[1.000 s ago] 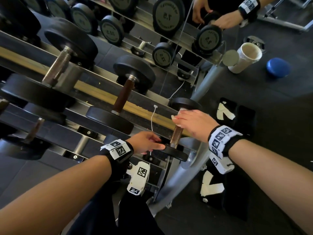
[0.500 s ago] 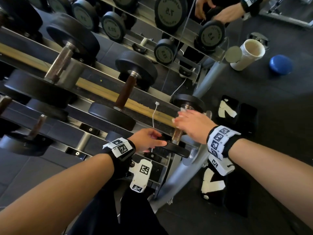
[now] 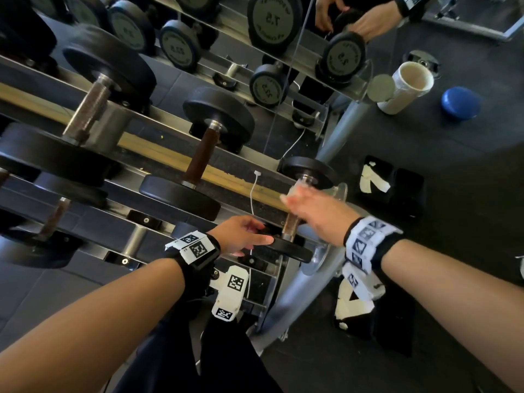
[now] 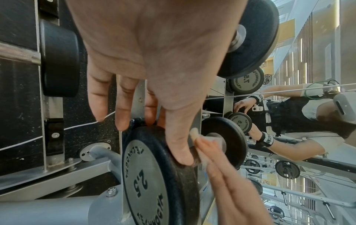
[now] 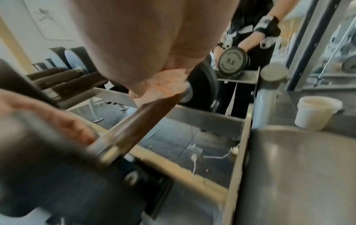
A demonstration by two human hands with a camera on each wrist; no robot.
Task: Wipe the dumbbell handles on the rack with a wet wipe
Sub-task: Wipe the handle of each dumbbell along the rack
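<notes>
Wiping step judged under way on end dumbbell. Black round-plated 2.5 dumbbell (image 3: 292, 248) lay at right end of grey steel rack (image 3: 136, 234). Left hand (image 3: 241, 236) clasped near plate, thumb over rim, fingers behind, steadying it. Right hand (image 3: 314, 214) curled round crumpled white wet wipe (image 5: 165, 85), wrapped on brown metal handle (image 5: 138, 121) at far-plate end. Next move likely: draw wipe back along handle toward near plate, squeezing firmly. After that, dark-handled neighbour dumbbell (image 3: 201, 157).

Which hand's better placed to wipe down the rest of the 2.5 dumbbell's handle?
Right. The right hand has the wet wipe wrapped on the handle at its far end. The left hand grips the near plate, steadying it, and holds no wipe.
</notes>
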